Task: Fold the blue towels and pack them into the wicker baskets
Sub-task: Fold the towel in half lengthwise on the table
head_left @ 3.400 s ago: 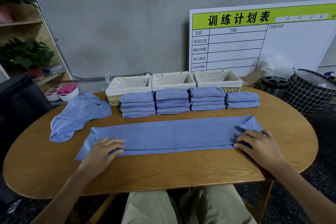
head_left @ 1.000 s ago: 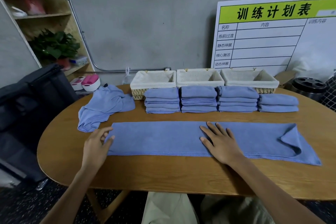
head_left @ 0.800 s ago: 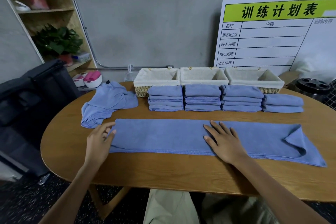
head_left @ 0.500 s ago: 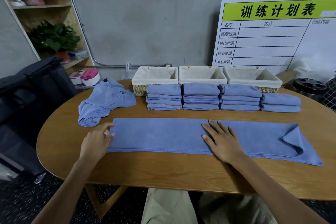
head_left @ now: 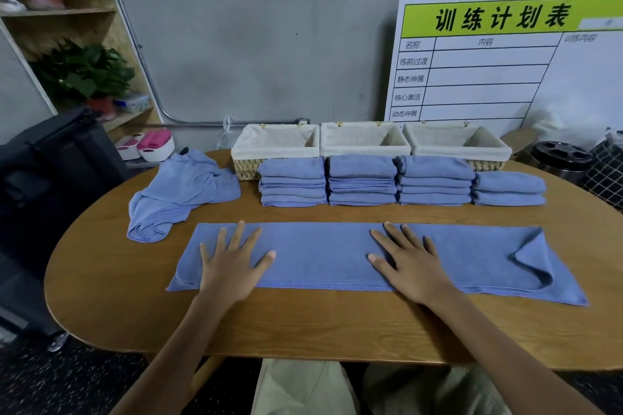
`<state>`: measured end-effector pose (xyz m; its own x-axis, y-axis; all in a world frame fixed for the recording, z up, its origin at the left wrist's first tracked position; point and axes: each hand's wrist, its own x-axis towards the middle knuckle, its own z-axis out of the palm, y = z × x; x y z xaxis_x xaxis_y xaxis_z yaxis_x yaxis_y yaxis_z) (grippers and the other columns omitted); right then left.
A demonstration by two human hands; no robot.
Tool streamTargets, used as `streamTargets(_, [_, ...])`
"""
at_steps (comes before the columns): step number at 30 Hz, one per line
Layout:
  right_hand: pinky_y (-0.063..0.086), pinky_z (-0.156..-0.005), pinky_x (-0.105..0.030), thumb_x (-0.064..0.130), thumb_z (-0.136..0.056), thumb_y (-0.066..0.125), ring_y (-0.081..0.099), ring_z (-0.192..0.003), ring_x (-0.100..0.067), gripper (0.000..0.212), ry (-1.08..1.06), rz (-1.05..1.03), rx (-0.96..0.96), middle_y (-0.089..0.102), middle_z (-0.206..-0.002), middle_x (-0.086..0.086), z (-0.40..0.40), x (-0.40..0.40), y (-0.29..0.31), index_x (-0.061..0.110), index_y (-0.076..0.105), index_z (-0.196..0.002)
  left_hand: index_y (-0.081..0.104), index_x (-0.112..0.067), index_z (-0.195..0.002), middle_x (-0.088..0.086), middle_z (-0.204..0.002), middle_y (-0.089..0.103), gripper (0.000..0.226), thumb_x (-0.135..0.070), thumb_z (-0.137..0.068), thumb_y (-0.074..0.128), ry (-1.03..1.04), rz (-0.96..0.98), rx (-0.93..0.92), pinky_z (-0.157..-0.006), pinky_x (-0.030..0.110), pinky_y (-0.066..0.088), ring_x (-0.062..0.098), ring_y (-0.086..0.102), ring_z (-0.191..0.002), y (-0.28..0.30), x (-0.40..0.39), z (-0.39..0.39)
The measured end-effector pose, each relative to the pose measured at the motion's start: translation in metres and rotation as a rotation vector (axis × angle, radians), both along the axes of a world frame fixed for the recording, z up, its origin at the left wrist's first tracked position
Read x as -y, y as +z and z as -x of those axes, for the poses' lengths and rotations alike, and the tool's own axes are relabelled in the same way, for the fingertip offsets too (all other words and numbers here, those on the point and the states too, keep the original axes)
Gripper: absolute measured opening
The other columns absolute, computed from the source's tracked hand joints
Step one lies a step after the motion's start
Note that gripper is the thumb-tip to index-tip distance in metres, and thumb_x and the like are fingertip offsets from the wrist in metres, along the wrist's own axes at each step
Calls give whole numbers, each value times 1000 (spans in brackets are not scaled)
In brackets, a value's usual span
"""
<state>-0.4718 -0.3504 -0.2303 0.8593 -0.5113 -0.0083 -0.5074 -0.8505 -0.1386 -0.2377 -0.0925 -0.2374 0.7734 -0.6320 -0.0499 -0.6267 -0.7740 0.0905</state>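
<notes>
A long blue towel (head_left: pixel 320 256), folded into a narrow strip, lies flat across the wooden table (head_left: pixel 303 327); its right end has a corner turned over. My left hand (head_left: pixel 232 263) presses flat on its left end with fingers spread. My right hand (head_left: pixel 409 263) lies flat on the strip right of its middle. Behind it stand several stacks of folded blue towels (head_left: pixel 362 180). A crumpled blue towel (head_left: pixel 182 192) lies at the back left. Three lined wicker baskets (head_left: pixel 364 140) stand in a row at the table's far edge.
A white schedule board (head_left: pixel 505 67) leans on the wall behind the baskets. A black bin lid (head_left: pixel 561 155) and a wire mesh basket (head_left: pixel 606 168) are off the table's right. A black case (head_left: pixel 50 185) and a plant shelf (head_left: pixel 81 71) stand at left.
My left hand has moved from the towel's left edge onto the towel and now lies flat with fingers spread. My right hand stays flat near the middle.
</notes>
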Motion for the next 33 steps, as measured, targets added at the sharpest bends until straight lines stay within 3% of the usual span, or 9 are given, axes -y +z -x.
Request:
streamTargets(3, [0,-122,-52,81,-78,-8,-9,-153,-19,85,-46,-5,-38,-9,-166,13,16,18,2,46,1,-156,0,-46,-157,-7,-168,-10,85,-86,-83,9,-2,-23,-2,-117,69,2,30,-8,-154,4,-5,-4])
streamTargets(9, [1,-122,-49,90,-52,-32,-9,-153,-17,117,-127,6,-53,-9,-165,14,42,41,2,46,0,-156,-1,-45,-157,-4,-168,-10,120,-97,-51,-23,13,-31,34,-118,66,6,28,-4,-155,2,-22,-14])
streamTargets(14, [-1,-123,-50,90,-48,-35,-11,-153,-20,123,-123,-15,-46,-12,-166,12,41,39,5,43,-2,-156,5,-39,-159,0,-168,-8,107,-91,-68,-12,-29,-47,60,-121,63,6,26,-5,-155,8,-23,-14])
streamTargets(17, [-1,-122,-50,89,-47,-36,-11,-153,-22,125,-112,-23,-53,-12,-166,10,40,39,4,41,-2,-157,15,-37,-159,-6,-168,-6,113,-92,-67,-19,-232,71,51,-122,60,1,19,-6,-155,12,2,3])
streamTargets(20, [-2,-122,-51,84,-75,-13,-11,-153,-22,94,-92,-49,-47,-11,-166,9,40,37,8,40,-1,-157,11,-45,-158,-16,-166,-7,88,-86,-82,-2,-337,191,-84,-122,58,-6,13,-11,-154,16,50,40])
streamTargets(22, [-2,-122,-51,74,-90,4,-11,-153,-21,76,-91,-59,-64,-11,-166,9,45,40,12,40,0,-157,3,-48,-157,-16,-166,-13,79,-80,-85,3,-332,99,-104,-120,59,-9,16,-16,-153,12,72,56])
streamTargets(27, [-2,-123,-48,91,-52,-31,-10,-153,-18,117,-186,-49,-26,-10,-165,13,92,64,7,46,0,-155,0,-49,-156,-17,-165,-18,85,-86,-80,0,-304,-49,-59,-118,65,-4,22,-16,-154,7,69,48])
streamTargets(30, [4,-123,-48,92,-48,-32,-11,-153,-17,120,-245,-72,6,-9,-165,14,115,73,4,48,0,-155,8,-43,-157,-12,-167,-10,69,-72,-96,21,-255,-70,-55,-118,67,2,26,-10,-154,17,81,57])
streamTargets(33, [7,-122,-49,92,-55,-26,-12,-153,-18,114,-242,-88,31,-9,-166,13,118,76,4,46,1,-156,17,-38,-158,-14,-167,1,74,-73,-93,15,-379,41,-53,-120,62,5,22,-4,-155,25,114,87])
